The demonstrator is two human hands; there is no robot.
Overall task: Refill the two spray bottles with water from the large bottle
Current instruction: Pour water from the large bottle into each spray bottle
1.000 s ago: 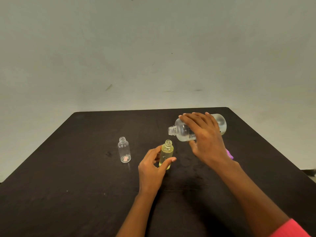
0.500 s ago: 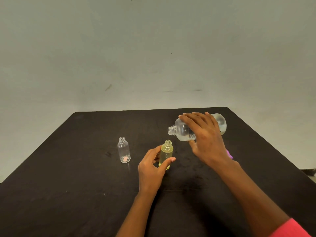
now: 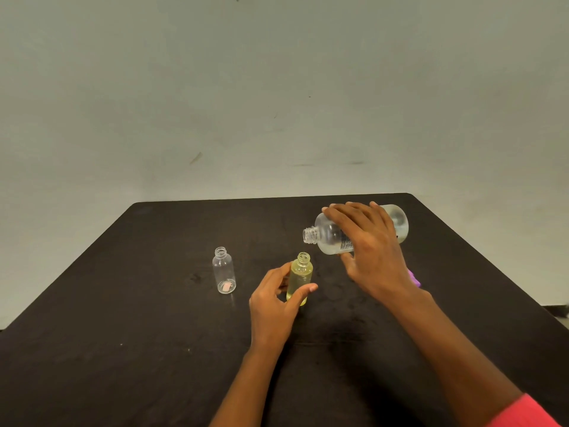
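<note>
While our left grip pinches the yellow bottle, our right grip, clasping the large bottle, should centre its mouth above.

Plain indoor room, dark table against a scuffed pale wall, sort of place unclear

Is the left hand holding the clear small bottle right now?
No, the left hand grips the yellow-tinted bottle, while the clear small bottle stands apart on the table, untouched.
</note>
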